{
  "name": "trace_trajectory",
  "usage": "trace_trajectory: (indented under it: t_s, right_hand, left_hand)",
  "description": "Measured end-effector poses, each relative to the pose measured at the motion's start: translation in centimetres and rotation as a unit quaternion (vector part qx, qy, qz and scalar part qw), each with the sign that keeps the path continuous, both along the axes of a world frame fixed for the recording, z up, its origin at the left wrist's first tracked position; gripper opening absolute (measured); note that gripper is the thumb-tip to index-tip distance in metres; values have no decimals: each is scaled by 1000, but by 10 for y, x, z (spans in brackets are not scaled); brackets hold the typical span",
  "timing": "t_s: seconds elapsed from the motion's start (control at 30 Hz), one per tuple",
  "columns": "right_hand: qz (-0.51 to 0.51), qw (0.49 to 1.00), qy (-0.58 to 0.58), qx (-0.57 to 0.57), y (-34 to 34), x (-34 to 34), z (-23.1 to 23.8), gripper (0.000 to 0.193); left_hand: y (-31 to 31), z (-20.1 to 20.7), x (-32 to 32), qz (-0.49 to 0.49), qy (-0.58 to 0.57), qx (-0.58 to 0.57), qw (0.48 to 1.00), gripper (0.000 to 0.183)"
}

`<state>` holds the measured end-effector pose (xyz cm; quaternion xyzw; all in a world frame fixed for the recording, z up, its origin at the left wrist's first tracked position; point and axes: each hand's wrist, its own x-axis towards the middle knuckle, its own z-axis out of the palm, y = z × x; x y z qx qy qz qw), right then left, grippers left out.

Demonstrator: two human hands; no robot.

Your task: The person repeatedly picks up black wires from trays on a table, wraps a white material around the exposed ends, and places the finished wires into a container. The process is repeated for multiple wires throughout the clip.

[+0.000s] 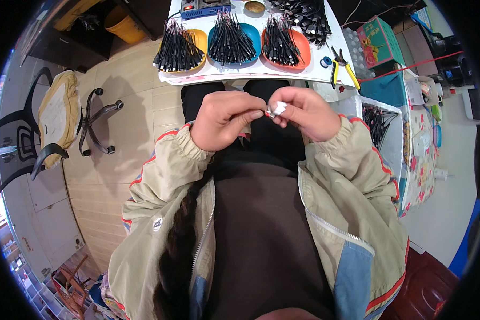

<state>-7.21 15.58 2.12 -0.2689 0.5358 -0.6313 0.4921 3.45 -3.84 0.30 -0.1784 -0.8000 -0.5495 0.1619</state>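
Over my lap, both hands meet in front of the table edge. My left hand (224,120) pinches a small thin piece with red and metallic parts; its exact kind is too small to tell. In the fingers of my right hand (306,114) is a small crumpled white piece (279,109), perhaps paper or tissue, beside that small piece. Beyond my hands, bundles of short black cables (232,42) with connector ends fill a yellow tray (201,38), a blue tray (257,40) and an orange tray (305,49).
More black cables (312,21) lie on the white table (186,79). Yellow-handled pliers (350,73) and a small blue spool (326,62) sit at its right. A white bin (392,144) holding cables stands to my right; an office chair (58,120) is at left.
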Motion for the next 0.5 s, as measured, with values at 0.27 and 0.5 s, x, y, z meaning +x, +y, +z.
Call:
trace_trajectory:
  t_s: [0.27,0.5]
  right_hand:
    - [-97,754,643,-86,-1,7,15,21]
    - [23,992,-105,63,2,2,4,16]
  left_hand:
    - [6,-12,2,-42,-135,264,954,11]
    - [2,-10,-5,33,117,-72,990,10]
